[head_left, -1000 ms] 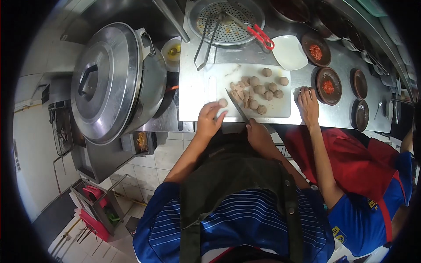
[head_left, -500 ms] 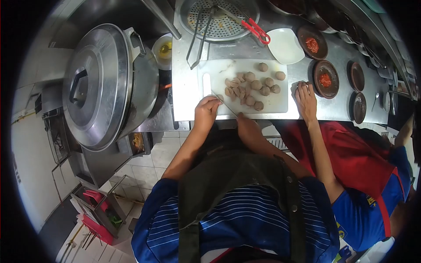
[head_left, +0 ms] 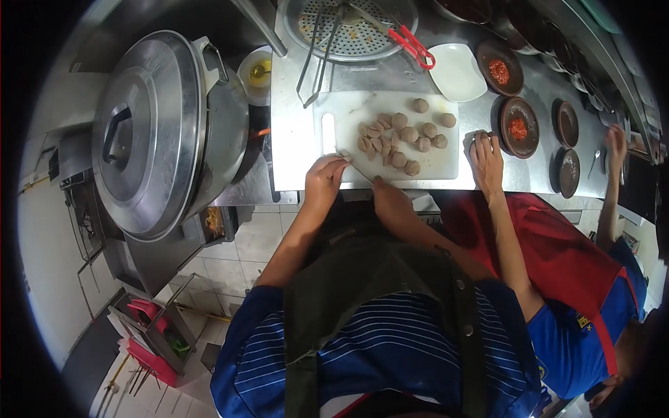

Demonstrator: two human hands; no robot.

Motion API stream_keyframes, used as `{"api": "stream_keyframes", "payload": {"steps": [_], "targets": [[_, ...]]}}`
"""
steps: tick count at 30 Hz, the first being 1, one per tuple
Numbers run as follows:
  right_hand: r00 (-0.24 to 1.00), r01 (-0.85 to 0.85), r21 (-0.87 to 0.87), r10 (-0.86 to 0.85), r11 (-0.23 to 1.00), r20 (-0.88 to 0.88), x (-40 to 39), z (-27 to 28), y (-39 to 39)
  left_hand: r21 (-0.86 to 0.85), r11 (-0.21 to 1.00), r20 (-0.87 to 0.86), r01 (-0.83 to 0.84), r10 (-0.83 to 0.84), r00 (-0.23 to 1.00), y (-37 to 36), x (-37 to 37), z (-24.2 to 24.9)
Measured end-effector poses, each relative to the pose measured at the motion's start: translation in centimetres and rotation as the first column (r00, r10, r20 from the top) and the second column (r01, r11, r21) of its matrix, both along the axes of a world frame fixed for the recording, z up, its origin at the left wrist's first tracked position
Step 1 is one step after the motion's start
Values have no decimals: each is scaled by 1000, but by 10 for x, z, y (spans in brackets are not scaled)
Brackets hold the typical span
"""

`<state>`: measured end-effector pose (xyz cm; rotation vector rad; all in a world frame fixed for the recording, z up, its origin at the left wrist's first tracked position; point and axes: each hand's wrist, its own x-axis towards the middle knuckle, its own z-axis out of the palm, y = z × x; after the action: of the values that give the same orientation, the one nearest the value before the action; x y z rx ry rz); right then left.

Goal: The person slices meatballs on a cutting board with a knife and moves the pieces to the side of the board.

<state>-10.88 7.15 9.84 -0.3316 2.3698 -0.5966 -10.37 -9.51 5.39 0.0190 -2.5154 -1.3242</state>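
A white cutting board (head_left: 446, 164) lies on the steel counter, with whole brown meatballs (head_left: 399, 120) and a cluster of cut meatball pieces (head_left: 376, 146) on it. At the board's near left corner my left hand (head_left: 325, 178) is closed, pinching a meatball (head_left: 344, 154) that its fingers partly cover. My right hand (head_left: 391, 202) is wrapped around a knife (head_left: 362, 171) at the board's near edge. The thin blade slants toward the left fingertips. The knife's handle is hidden in my fist.
A large lidded pot (head_left: 150, 136) stands left. Behind the board are a perforated steel tray (head_left: 348, 45), tongs (head_left: 324, 59), red-handled scissors (head_left: 411, 47) and a white plate (head_left: 458, 73). A co-worker's hand (head_left: 486, 159) rests right of the board, near clay dishes (head_left: 519, 143) with red paste.
The co-worker's other hand has risen over the counter's right end. My hands stay at the board's near left corner with the meatball and knife. The view has shifted slightly.
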Motion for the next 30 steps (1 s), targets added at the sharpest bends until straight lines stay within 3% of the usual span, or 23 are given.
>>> {"api": "stream_keyframes", "payload": {"steps": [2, 4, 5, 6, 7, 8, 10, 14, 16, 17, 19, 20, 22, 23, 25, 26, 28, 30], "targets": [[1000, 7, 41, -7, 999, -2, -6, -19, 0, -28, 1000, -7, 5, -5, 1000, 0, 0, -2], [988, -29, -156, 5, 987, -156, -7, -39, 6, -64, 998, -20, 12, -14, 1000, 2, 1, -4], [986, -28, -158, 1, 987, -166, -11, -32, 11, -32, 999, -3, -8, 7, 1000, 4, 2, -6], [964, 167, -220, -112, 961, 239, -17, -18, 19, -1, 1000, 15, -27, 27, 1000, 5, 1, -5], [774, 363, -201, -175, 910, 608, -22, -9, 30, -2, 1000, 3, -24, 24, 1000, 6, 0, -5], [781, 362, -205, -176, 909, 600, -23, -8, 41, 16, 999, 23, -42, 42, 999, 6, -2, -4], [614, 334, -182, -67, 925, 787, -20, -11, 67, 35, 998, 41, -56, 54, 998, 7, -3, -2], [715, 278, -223, -47, 934, 697, -5, 6, 109, 65, 997, 43, 37, -40, 998, 10, -20, 12], [604, 538, -224, -186, 813, 775, -2, 38, 126, -85, 996, -66, 31, -37, 997, 15, -38, 21], [607, 541, -230, -186, 809, 773, -1, 51, 131, -65, 994, -78, 85, -90, 993, 25, -53, 23], [648, 679, -286, -369, 676, 666, 0, 70, 138, -77, 960, -81, 270, -276, 958, 48, -85, 32], [650, 680, -293, -368, 672, 665, 0, 71, 142, -84, 958, -84, 273, -279, 956, 55, -99, 29], [662, 683, -137, -529, 717, 530, -5, 72, 148, -281, 837, 138, 470, -450, 883, 64, -120, 21], [665, 683, -144, -527, 716, 530, -3, 68, 150, -288, 835, 136, 469, -449, 883, 64, -124, 24], [913, 407, -299, -396, 863, 98, 7, 49, 152, -123, 896, 128, 426, -411, 903, 59, -128, 28], [912, 410, -307, -399, 859, 102, 11, 44, 146, -132, 894, 132, 429, -413, 901, 53, -124, 39], [960, 277, -213, -264, 937, 89, 19, 34, 119, 35, 985, 35, 166, -167, 985, 36, -104, 69], [979, 206, -255, -194, 945, 69, 26, 4, 81, 109, 994, 30, 24, -27, 999, 13, -79, 67]]}}
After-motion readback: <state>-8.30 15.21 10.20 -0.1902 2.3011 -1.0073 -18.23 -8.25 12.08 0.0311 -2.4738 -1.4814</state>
